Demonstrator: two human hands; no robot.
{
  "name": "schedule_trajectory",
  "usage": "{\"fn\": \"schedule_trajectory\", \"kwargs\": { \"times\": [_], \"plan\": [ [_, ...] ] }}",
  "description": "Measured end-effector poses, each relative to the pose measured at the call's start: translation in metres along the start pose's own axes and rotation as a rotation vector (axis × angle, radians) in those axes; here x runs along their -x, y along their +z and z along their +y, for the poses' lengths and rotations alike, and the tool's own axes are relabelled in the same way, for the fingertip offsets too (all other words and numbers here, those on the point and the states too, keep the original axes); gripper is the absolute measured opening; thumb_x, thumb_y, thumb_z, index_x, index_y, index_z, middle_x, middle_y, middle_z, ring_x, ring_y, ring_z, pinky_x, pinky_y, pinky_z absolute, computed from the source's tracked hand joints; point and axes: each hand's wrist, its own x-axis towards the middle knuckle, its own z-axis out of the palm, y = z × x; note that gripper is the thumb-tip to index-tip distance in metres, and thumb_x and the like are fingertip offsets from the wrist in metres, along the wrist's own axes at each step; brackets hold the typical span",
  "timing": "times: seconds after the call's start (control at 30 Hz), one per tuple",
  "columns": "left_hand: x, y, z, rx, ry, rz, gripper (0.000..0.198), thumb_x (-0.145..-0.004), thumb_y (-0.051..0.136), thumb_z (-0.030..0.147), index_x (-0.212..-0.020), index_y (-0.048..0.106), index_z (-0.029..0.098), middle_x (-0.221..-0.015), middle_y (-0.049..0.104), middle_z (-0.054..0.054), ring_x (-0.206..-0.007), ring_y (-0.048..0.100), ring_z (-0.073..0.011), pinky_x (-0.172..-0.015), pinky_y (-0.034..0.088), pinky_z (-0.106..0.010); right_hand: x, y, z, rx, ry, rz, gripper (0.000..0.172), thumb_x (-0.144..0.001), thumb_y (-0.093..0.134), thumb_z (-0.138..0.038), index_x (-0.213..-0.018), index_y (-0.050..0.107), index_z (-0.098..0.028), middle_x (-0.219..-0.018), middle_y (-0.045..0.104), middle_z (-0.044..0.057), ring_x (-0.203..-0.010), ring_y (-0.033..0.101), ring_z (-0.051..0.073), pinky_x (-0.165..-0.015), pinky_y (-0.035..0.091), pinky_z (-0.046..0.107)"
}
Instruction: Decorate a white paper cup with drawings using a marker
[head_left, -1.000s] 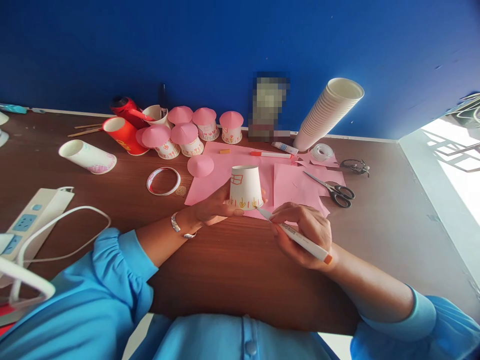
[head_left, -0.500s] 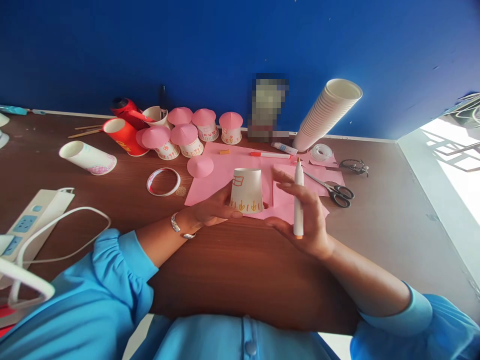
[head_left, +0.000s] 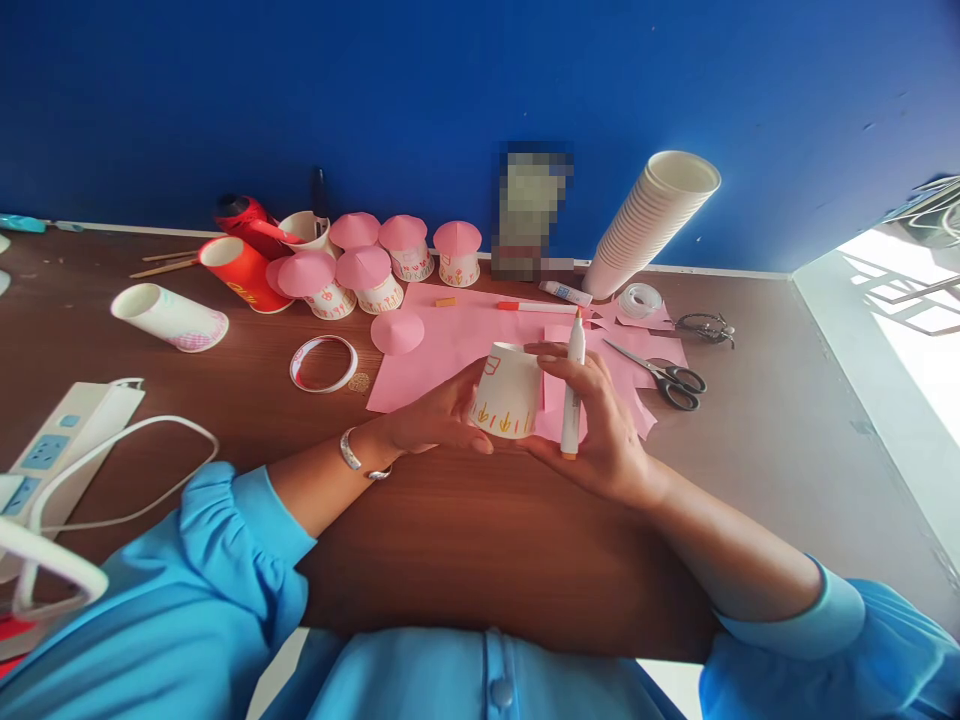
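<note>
A white paper cup (head_left: 506,392), upside down and tilted, is between my hands, with a red window and orange and red marks drawn around its rim. My left hand (head_left: 442,415) grips its left side. On its right side rest the thumb and fingertips of my right hand (head_left: 600,420), which also holds an uncapped marker (head_left: 574,390) upright, orange tip up. Beneath and behind the cup lies pink paper (head_left: 450,345). A loose pink paper cone (head_left: 397,332) sits on its left edge. An orange marker cap (head_left: 445,301) lies farther back.
Several cups with pink cone roofs (head_left: 457,240) stand by the wall. Scissors (head_left: 664,375), a red-capped marker (head_left: 536,307) and clear tape (head_left: 639,300) lie right. A tall cup stack (head_left: 645,225) leans behind. Left are a tape ring (head_left: 324,363), a tilted cup (head_left: 169,318) and a power strip (head_left: 64,450).
My right hand has moved left with the marker and now touches the cup. The cup has tilted and shifted slightly right, its drawn window turning left.
</note>
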Motion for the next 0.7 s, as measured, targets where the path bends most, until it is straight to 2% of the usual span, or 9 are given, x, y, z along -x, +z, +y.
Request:
{"fn": "schedule_trajectory", "kwargs": {
  "times": [0.1, 0.27, 0.4, 0.5, 0.57, 0.63, 0.7],
  "plan": [
    [-0.003, 0.007, 0.0, -0.089, 0.044, 0.118, 0.095, -0.065, 0.1, 0.035, -0.15, 0.057, 0.03, -0.161, 0.055, -0.014, -0.156, 0.043, -0.0424, -0.122, 0.044, -0.056, 0.0, 0.002, 0.0, 0.094, -0.015, -0.003, 0.072, -0.094, 0.081, -0.041, -0.155, 0.045, -0.024, -0.141, 0.068, 0.021, -0.129, 0.066, 0.04, -0.101, 0.061, 0.06],
    [-0.003, 0.013, 0.004, -0.151, -0.026, 0.174, 0.085, -0.074, 0.095, 0.038, -0.147, 0.055, 0.026, -0.153, 0.06, -0.016, -0.143, 0.054, -0.0403, -0.111, 0.053, -0.053, 0.0, 0.006, 0.001, 0.082, -0.036, -0.029, 0.079, -0.096, 0.079, -0.038, -0.161, 0.039, -0.021, -0.15, 0.064, 0.024, -0.141, 0.062, 0.041, -0.109, 0.059, 0.061],
    [-0.001, 0.009, 0.005, -0.13, -0.017, 0.204, 0.085, -0.07, 0.097, 0.039, -0.144, 0.057, 0.025, -0.145, 0.064, -0.015, -0.136, 0.059, -0.0386, -0.104, 0.056, -0.048, 0.001, 0.003, 0.0, 0.02, -0.062, 0.038, 0.078, -0.099, 0.075, -0.032, -0.164, 0.035, -0.021, -0.153, 0.063, 0.023, -0.143, 0.063, 0.039, -0.11, 0.06, 0.059],
    [0.001, 0.003, -0.001, -0.099, 0.023, 0.254, 0.087, -0.067, 0.098, 0.041, -0.142, 0.059, 0.025, -0.146, 0.065, -0.014, -0.136, 0.059, -0.0388, -0.105, 0.054, -0.047, 0.004, -0.003, -0.003, 0.011, -0.072, 0.164, 0.055, -0.103, 0.067, -0.027, -0.156, 0.05, -0.025, -0.13, 0.076, 0.015, -0.116, 0.077, 0.032, -0.091, 0.066, 0.051],
    [0.002, 0.0, -0.003, -0.092, 0.006, 0.273, 0.086, -0.067, 0.098, 0.041, -0.142, 0.059, 0.026, -0.143, 0.067, -0.013, -0.135, 0.06, -0.0378, -0.104, 0.054, -0.046, 0.004, -0.008, -0.007, 0.007, -0.075, 0.236, 0.04, -0.108, 0.059, -0.033, -0.147, 0.062, -0.027, -0.105, 0.077, 0.009, -0.09, 0.076, 0.026, -0.074, 0.066, 0.043],
    [0.002, 0.0, -0.003, -0.092, -0.012, 0.281, 0.085, -0.067, 0.099, 0.04, -0.141, 0.06, 0.025, -0.14, 0.068, -0.013, -0.132, 0.061, -0.0365, -0.102, 0.053, -0.045, 0.003, -0.012, -0.012, -0.011, -0.068, 0.233, 0.033, -0.11, 0.054, -0.038, -0.138, 0.069, -0.027, -0.092, 0.071, 0.006, -0.075, 0.071, 0.021, -0.063, 0.062, 0.038],
    [0.002, 0.001, -0.001, -0.098, -0.019, 0.287, 0.082, -0.066, 0.099, 0.041, -0.137, 0.061, 0.024, -0.137, 0.068, -0.012, -0.127, 0.062, -0.0346, -0.1, 0.054, -0.044, 0.001, -0.016, -0.017, -0.039, -0.072, 0.157, 0.026, -0.108, 0.056, -0.028, -0.128, 0.073, -0.023, -0.09, 0.071, 0.006, -0.072, 0.07, 0.019, -0.059, 0.06, 0.034]
  ]
}}
